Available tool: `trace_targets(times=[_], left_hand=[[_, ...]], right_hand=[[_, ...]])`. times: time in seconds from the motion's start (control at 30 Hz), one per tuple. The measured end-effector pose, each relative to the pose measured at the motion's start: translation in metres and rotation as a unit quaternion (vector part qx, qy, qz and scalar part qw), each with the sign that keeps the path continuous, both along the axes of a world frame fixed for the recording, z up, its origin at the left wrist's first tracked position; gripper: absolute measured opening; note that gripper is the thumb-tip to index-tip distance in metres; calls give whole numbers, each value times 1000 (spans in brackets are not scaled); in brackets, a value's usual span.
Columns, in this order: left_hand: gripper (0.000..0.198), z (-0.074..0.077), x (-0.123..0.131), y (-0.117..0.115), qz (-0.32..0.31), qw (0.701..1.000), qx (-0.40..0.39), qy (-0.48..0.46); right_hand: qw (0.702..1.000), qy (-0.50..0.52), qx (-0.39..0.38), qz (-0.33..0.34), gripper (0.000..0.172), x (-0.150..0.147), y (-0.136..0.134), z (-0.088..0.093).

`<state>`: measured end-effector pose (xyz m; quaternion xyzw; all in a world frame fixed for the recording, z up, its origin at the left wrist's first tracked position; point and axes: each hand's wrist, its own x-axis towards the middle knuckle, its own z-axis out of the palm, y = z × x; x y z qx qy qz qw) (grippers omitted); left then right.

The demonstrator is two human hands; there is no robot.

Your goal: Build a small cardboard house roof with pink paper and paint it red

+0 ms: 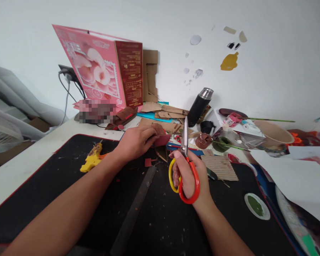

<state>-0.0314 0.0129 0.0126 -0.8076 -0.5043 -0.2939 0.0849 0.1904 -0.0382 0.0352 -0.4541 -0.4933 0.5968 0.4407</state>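
In my right hand [188, 172] is a pair of scissors [185, 142] with one red and one yellow handle loop. Its blades are together and point up, away from me. My left hand [138, 140] grips a dark red piece of paper or card [162, 140], its fingers curled over the near part. A small red scrap [148, 162] lies on the black mat below that hand. Beside my left forearm rests a yellow glue gun [92, 158]. A long dark flat strip [135, 209] runs along the mat between my arms.
Behind my hands stand a pink box [96, 67] and a black thermos [198, 108]. Cardboard pieces [170, 112] lie along the wall. To the right are a brown paint jar [202, 141], corrugated cardboard [221, 167] and a lid of green paint [257, 206].
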Motion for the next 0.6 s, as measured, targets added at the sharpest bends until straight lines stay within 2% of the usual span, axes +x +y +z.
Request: trace_targets(times=[0.17,0.6], left_hand=[[23,1,1,0,-3,1000,-3,4],[19,4,-1,-1,-18,999,47,0]], right_hand=[[1000,5,-4,-3,49,0,0,1],[1000,10,0,4,52,1,-1,-2]])
